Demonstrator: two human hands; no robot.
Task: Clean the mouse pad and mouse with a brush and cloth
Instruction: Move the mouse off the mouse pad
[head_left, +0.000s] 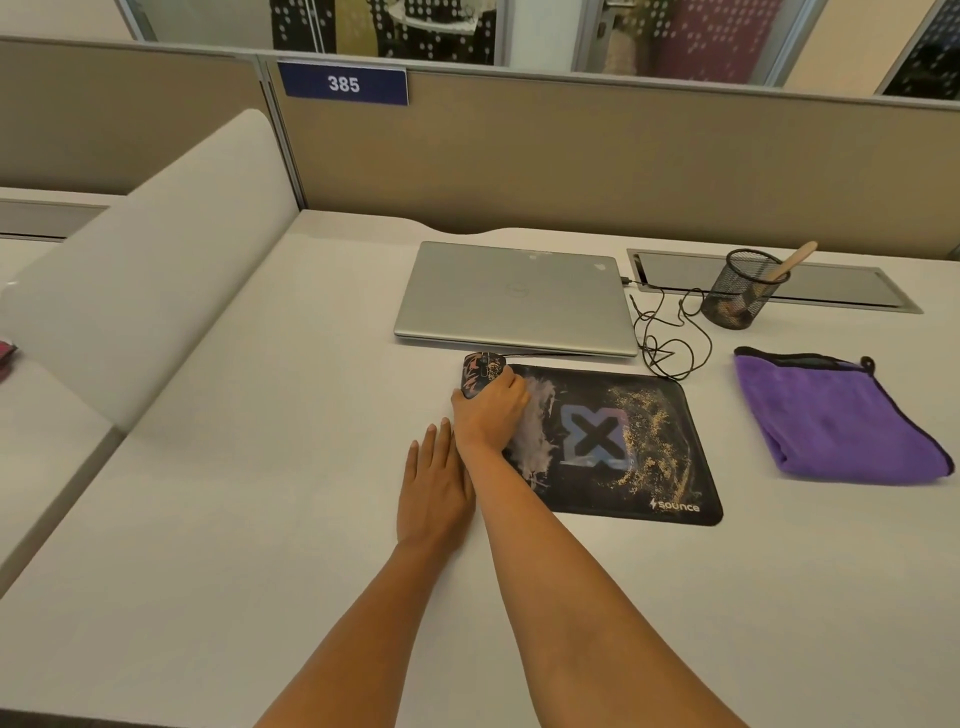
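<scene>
A black mouse pad (613, 447) with an X logo lies on the white desk, smeared with white dust on its left and yellowish crumbs on its right. At its far left corner sits a dark patterned mouse (480, 370). My right hand (491, 413) grips the mouse from behind, fingers curled round it. My left hand (434, 486) rests flat on the desk just left of the pad, fingers straight. A folded purple cloth (831, 415) lies to the right of the pad. A wooden brush handle (792, 260) sticks out of a black mesh cup (737, 291).
A shut silver laptop (514, 296) lies behind the pad, with a black cable (670, 338) looping off its right side. A cable tray lid (831, 288) is set in the desk behind the cup. A beige partition (571, 156) bounds the far edge; a white divider (145, 260) stands at left.
</scene>
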